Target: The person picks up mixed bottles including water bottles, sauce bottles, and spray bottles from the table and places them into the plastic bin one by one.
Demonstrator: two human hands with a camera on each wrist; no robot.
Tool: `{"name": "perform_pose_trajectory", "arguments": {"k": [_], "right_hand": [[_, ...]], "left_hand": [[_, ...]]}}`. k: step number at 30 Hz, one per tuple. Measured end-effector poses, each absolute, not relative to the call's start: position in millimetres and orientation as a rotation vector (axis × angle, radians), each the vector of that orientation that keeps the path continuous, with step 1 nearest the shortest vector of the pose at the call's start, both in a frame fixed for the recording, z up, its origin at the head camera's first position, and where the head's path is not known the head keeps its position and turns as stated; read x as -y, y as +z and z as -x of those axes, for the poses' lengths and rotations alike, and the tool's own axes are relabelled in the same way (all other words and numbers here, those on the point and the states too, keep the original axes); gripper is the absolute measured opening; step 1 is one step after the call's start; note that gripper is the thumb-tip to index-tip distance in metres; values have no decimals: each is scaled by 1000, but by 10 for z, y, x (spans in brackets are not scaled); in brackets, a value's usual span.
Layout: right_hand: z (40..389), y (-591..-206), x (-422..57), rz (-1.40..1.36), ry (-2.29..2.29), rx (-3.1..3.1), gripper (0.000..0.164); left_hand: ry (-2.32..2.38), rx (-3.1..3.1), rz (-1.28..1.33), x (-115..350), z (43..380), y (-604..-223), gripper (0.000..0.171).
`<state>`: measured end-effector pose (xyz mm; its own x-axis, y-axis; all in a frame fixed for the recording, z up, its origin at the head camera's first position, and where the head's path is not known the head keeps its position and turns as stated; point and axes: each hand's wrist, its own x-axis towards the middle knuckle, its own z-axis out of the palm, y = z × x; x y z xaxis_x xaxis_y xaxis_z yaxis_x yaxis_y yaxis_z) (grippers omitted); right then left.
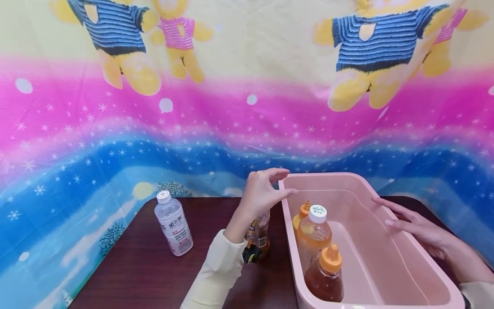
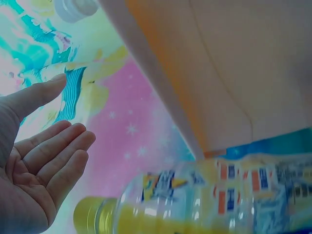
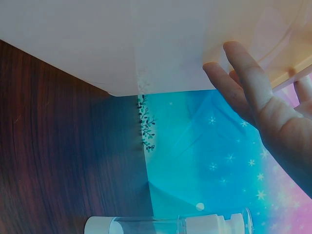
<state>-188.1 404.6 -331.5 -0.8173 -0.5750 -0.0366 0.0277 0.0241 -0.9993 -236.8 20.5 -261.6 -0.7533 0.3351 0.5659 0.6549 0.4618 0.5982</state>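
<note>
My left hand (image 1: 266, 189) is held over the left rim of a pink plastic tub (image 1: 366, 253), thumb and fingers apart with nothing between them. In the left wrist view, that hand (image 2: 46, 161) is near a clear bottle with a yellow cap (image 2: 204, 200). Behind my left wrist, a labelled drink bottle (image 1: 262, 231) is partly hidden. My right hand (image 1: 420, 227) rests at the tub's right rim; its fairly straight fingers (image 3: 251, 80) touch the outer wall. Along the tub's left side stand a white-capped bottle (image 1: 314, 236), an orange-capped brown bottle (image 1: 326, 277) and a yellow squeeze bottle (image 1: 302, 212).
A white-capped bottle with a pale label (image 1: 173, 227) stands on the left of the dark wooden table (image 1: 135, 274). A clear container with white ends (image 3: 151, 225) shows low in the right wrist view. A patterned bear cloth (image 1: 231, 107) hangs behind the table.
</note>
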Motion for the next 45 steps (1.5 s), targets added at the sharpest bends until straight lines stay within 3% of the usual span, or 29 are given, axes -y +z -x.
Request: {"name": "perform_pose_trajectory", "arguments": {"k": [45], "right_hand": [[1898, -3332, -4060, 604, -1855, -1841, 54]], "left_hand": [[-1433, 2394, 606, 320, 2519, -2799, 50]]}}
